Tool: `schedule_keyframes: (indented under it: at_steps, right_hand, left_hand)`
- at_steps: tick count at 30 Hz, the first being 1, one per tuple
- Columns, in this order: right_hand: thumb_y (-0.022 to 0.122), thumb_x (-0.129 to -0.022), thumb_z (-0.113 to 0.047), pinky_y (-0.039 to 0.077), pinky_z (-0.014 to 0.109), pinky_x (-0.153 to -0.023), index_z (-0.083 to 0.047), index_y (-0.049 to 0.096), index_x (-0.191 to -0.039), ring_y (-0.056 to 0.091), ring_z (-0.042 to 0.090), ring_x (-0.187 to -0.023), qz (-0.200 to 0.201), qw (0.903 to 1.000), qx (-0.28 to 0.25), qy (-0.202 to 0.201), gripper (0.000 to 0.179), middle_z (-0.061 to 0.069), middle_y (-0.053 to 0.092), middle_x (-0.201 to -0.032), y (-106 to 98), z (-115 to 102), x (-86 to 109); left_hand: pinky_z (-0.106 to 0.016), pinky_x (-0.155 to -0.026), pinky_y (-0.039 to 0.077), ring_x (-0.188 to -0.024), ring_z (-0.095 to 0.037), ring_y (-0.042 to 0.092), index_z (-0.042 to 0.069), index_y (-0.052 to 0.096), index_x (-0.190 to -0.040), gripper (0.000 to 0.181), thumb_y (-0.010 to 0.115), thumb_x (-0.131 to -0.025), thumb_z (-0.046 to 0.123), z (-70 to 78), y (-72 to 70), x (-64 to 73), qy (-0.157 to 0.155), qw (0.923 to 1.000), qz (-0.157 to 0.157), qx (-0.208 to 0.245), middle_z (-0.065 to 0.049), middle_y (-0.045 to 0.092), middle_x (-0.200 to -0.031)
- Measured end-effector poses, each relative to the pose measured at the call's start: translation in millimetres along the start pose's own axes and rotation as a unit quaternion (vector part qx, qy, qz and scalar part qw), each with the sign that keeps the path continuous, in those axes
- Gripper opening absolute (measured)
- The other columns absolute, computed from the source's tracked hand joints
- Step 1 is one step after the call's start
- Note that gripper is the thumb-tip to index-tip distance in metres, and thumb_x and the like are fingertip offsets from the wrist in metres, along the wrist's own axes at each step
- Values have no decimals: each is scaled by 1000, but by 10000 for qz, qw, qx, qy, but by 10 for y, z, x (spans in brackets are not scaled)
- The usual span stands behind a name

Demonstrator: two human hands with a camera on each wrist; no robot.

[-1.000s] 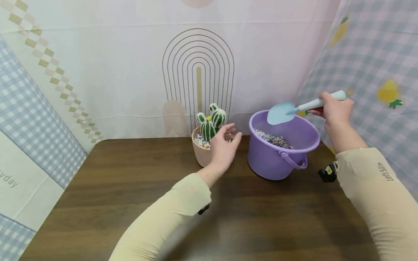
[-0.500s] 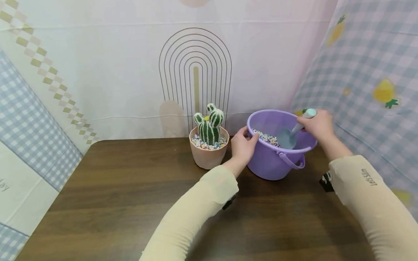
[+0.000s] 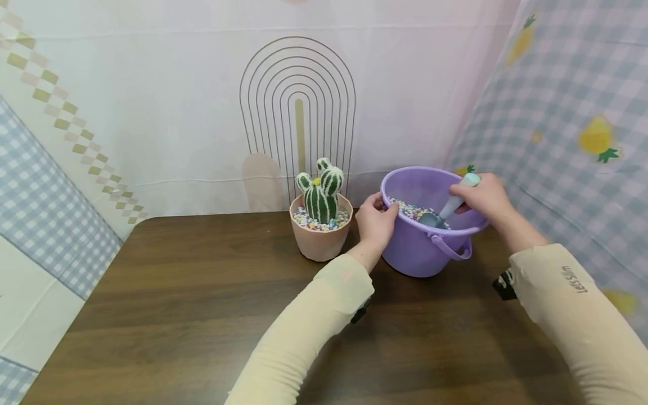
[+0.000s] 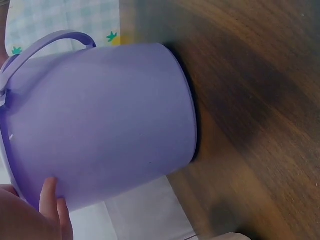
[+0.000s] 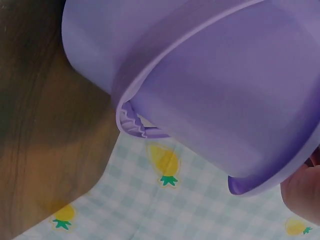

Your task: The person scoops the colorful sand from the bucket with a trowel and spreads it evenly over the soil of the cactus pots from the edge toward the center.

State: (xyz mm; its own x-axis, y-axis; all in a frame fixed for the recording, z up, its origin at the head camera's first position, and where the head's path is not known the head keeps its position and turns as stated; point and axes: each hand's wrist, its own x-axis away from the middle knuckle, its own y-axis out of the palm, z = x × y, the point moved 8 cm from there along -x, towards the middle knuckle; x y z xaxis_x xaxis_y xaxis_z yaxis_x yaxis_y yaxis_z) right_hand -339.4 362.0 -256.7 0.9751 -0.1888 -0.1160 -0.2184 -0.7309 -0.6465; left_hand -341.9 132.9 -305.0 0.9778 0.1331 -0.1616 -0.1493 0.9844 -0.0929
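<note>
A purple bucket (image 3: pixel 412 256) stands at the right of the table with small multicoloured pebbles (image 3: pixel 407 209) inside. My left hand (image 3: pixel 376 222) holds its rim on the left side; in the left wrist view its fingers (image 4: pixel 49 197) lie against the outer wall. My right hand (image 3: pixel 483 197) grips the pale handle of a light blue trowel (image 3: pixel 453 205) over the bucket's right side. The trowel slants down to the left, its blade partly sunk in the pebbles. Only part of the right hand (image 5: pixel 302 192) shows in the right wrist view, where the trowel is out of sight.
Left of the bucket, a pinkish pot (image 3: pixel 321 242) holds a green-and-white cactus (image 3: pixel 321 203) and similar pebbles. The bucket's handle (image 3: pixel 453 250) hangs at the front. Behind the brown table (image 3: pixel 202 304) hangs a printed cloth, with a checked cloth (image 3: pixel 552 169) at right.
My left hand has moved right from beside the cactus pot to the bucket's rim. The right hand has lowered the trowel from above the bucket into the pebbles.
</note>
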Motion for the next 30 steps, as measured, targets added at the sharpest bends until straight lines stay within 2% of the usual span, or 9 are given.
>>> schedule_keyframes:
  at_steps: [4,6,8,12,15,18,22,26,30]
  right_hand:
    - [58,-85,-18,55,24,-51,3,52,-97,62,6,-45,141,9965,-770,277,25,-12,59,-53,3,36,12]
    - [58,-84,-14,56,24,-50,0,54,-90,62,6,-45,277,9900,-1320,407,16,-10,59,-55,1,62,15]
    - [57,-83,-10,55,24,-49,-4,55,-82,62,8,-44,382,9781,-1967,563,6,-7,58,-55,-2,100,23]
    - [56,-82,-5,55,23,-48,-8,55,-74,62,9,-45,637,9490,-2962,876,8,-5,59,-55,-3,174,33]
    - [56,-83,-6,56,22,-52,-6,52,-84,63,8,-48,707,9364,-3256,1104,5,-5,59,-58,25,196,20]
    - [56,-84,-7,56,21,-54,-4,45,-92,64,9,-49,759,9218,-3540,1385,13,-5,59,-58,65,202,-7]
    - [55,-84,-6,56,22,-52,-5,43,-93,64,11,-48,913,8964,-3981,1720,14,-2,59,-56,80,224,-20]
    - [54,-84,-3,56,25,-51,-5,44,-95,65,14,-49,1048,8658,-4503,1915,15,0,60,-56,65,253,-21]
    - [56,-83,-2,57,26,-51,-6,46,-95,65,15,-49,1150,8445,-4825,2020,15,2,60,-57,34,277,-20]
  left_hand:
    - [-27,-77,56,-89,-18,67,5,64,-117,38,71,-80,14,-26,-4,-6,-33,10000,77,27,-10,68,-98]
    - [-27,-77,56,-89,-18,67,5,64,-117,38,71,-80,14,-35,-2,-12,-32,10000,84,38,-10,68,-98]
    - [-27,-77,56,-89,-17,67,5,64,-117,39,71,-80,14,-40,2,-17,-27,10000,73,51,-10,68,-99]
    - [-27,-77,56,-89,-17,67,5,63,-117,39,70,-80,14,-36,11,-18,-8,10000,28,21,-10,68,-99]
    - [-27,-77,56,-89,-18,67,5,63,-118,39,70,-80,14,-40,12,-14,-33,10000,22,-9,-10,68,-99]
    - [-28,-77,56,-89,-18,67,6,63,-118,40,70,-81,14,-45,5,-24,-77,10000,6,-4,-10,67,-100]
    - [-28,-77,56,-88,-18,66,6,63,-118,39,70,-81,15,-55,11,-27,-117,9999,-34,-7,-10,67,-100]
    - [-29,-77,56,-88,-18,66,5,63,-118,38,69,-81,15,-48,13,-19,-106,9999,-47,-12,-11,67,-100]
    - [-29,-77,56,-88,-19,66,5,62,-117,38,70,-81,15,-37,3,-9,-105,9999,-40,10,-11,67,-100]
